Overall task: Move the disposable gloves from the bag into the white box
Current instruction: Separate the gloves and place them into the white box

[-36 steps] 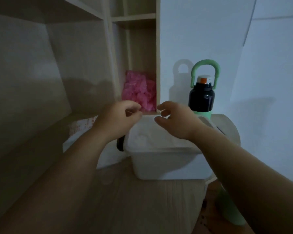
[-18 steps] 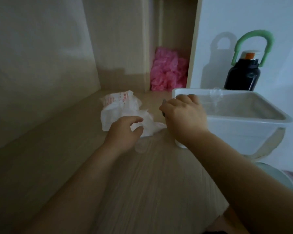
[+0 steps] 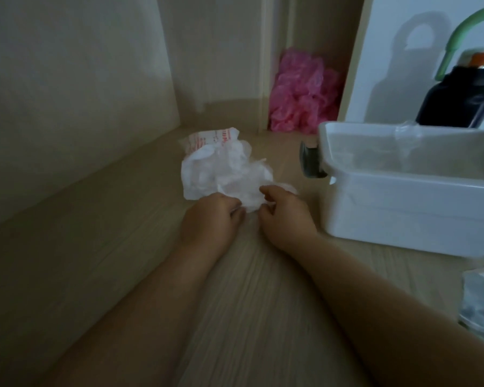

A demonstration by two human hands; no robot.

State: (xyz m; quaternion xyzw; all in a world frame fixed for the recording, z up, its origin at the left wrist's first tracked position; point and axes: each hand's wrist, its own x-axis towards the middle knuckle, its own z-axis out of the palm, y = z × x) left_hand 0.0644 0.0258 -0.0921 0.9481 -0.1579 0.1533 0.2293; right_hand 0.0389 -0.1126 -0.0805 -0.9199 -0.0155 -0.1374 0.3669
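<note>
**Both hands working at the glove heap, open box to the right**

Head view: the bag (image 3: 207, 139), crumpled white plastic with red print, is lying on the wooden shelf (image 3: 109, 247) just ahead of the hands. The disposable gloves (image 3: 232, 177) are spilling out of it toward the person. The left hand (image 3: 210, 216) is curling its fingers over the heap's near edge and seems to be pinching film. The right hand (image 3: 284, 216) is curling beside it and touching the heap, but whether it is gripping anything cannot be told. The white box (image 3: 403, 202) is standing open to the right of the heap, so the right hand is the nearer one to it. The heap is showing no clear long axis, and a carry would likely be going rightward over the box's left rim.
</note>
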